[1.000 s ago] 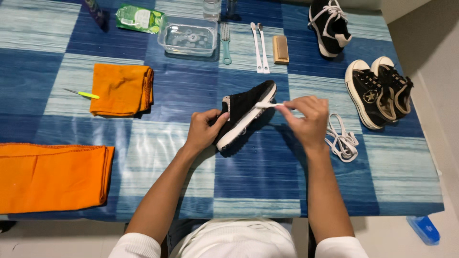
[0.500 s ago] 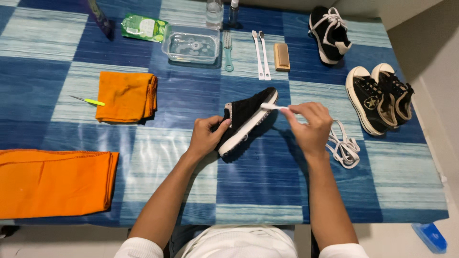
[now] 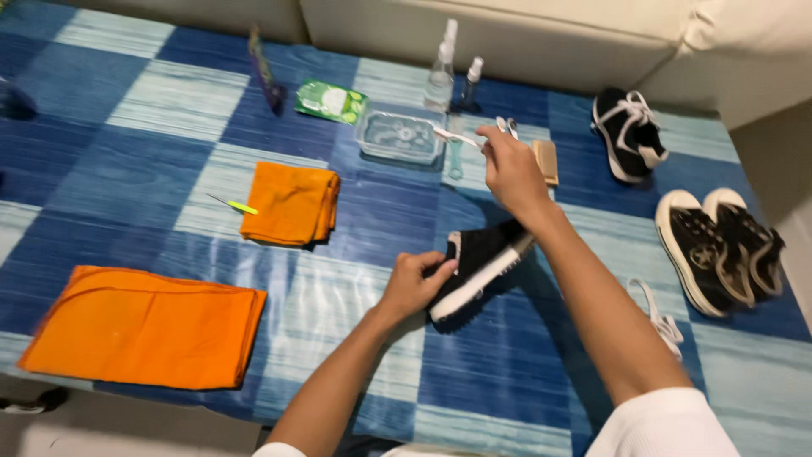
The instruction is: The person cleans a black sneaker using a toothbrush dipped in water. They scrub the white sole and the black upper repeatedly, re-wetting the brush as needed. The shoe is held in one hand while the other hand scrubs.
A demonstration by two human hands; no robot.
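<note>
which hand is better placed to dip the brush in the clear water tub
Right. The right hand already holds the white toothbrush, its head over the clear plastic tub. The left hand grips the black canvas shoe.

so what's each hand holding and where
Left hand grips the black shoe at its heel end; right hand holds a white toothbrush by its handle.

My right forearm covers part of the black shoe point(image 3: 474, 267) and the white laces point(image 3: 660, 317); the bench point(image 3: 127, 169) runs past every edge.
</note>
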